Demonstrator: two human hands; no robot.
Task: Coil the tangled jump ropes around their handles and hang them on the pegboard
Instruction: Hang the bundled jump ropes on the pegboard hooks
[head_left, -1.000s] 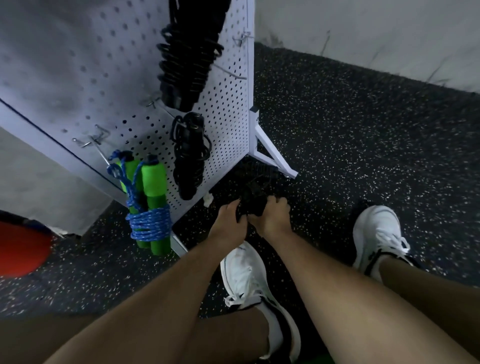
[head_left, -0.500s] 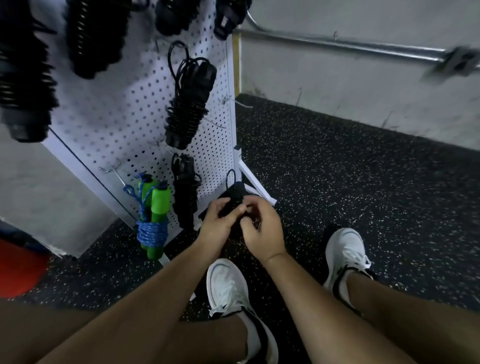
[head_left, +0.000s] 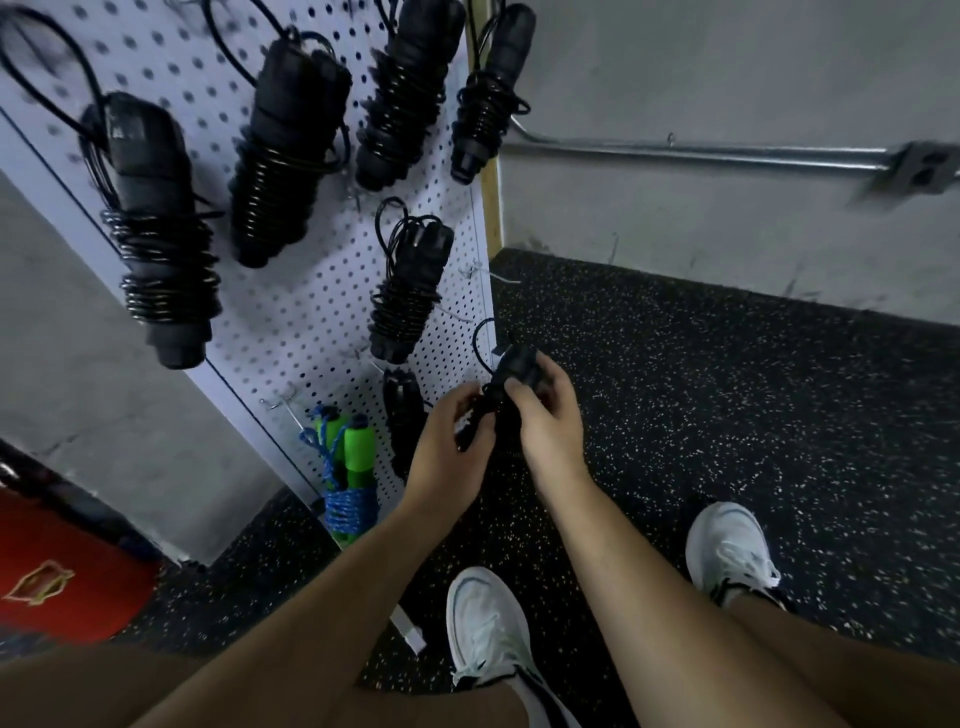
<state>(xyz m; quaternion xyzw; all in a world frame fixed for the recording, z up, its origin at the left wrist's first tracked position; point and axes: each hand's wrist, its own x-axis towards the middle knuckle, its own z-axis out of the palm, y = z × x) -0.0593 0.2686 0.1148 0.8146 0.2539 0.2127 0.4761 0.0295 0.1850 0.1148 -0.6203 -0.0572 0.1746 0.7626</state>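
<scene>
Rope (head_left: 515, 371): coiled, held before pegboard's (head_left: 322, 296) lower edge.
Left hand (head_left: 444, 452): clasped on coils.
Right hand (head_left: 548, 423): clasped on handles.
Next: top loop (head_left: 477, 344) to be kept free for bare hook (head_left: 475, 271).

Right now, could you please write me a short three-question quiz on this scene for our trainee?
1. True or false: the left hand and the right hand both grip the black coiled jump rope.
2. What colour are the handles of the blue-corded jump rope hanging lowest on the white perforated pegboard? A red, B green, C yellow.
3. What runs along the grey wall to the right of the pegboard?
Key: 1 true. 2 B. 3 a silver metal pipe.
</scene>
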